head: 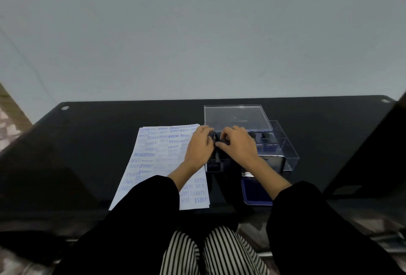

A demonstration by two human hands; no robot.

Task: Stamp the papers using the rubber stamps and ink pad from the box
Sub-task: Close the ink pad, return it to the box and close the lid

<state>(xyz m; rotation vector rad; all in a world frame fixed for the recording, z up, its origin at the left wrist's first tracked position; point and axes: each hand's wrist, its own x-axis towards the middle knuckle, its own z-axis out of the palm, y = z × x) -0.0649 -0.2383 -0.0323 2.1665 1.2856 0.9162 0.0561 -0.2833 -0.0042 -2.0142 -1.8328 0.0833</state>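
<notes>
Over box [285, 149], both hands curled.

Black glossy table [92, 142], white papers [153, 164] crowded with blue stamped words, clear box [283, 142], possibly dark-blue ink pad [257, 193], black-and-white striped trousers [219, 252].

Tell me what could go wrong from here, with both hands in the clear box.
1. The open ink pad lies under the right forearm; the black sleeve could brush it and smear.
2. Both hands, left and right, crowd the same stamps in the clear box; one might tip or drop.
3. The left sleeve rests over the stamped papers; fresh ink might smudge.
</notes>
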